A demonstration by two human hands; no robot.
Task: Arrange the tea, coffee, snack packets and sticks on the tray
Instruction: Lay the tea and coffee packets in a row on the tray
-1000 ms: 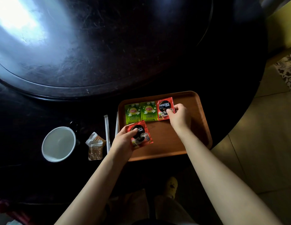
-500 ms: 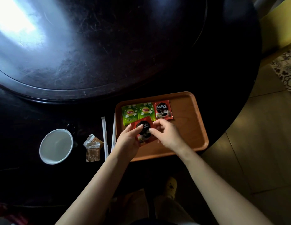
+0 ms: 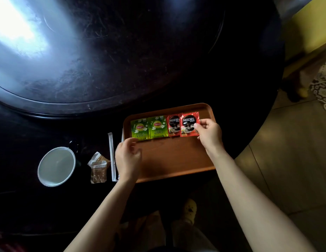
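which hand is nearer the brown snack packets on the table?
Left. The left hand hovers over the tray's left edge, just right of the snack packets. The right hand is across the tray, pinching a red coffee packet.

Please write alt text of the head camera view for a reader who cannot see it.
A right hand sets a second red coffee packet beside two green tea packets on a wooden tray. The left hand hovers empty; snack packets, sticks and a white cup wait alongside.
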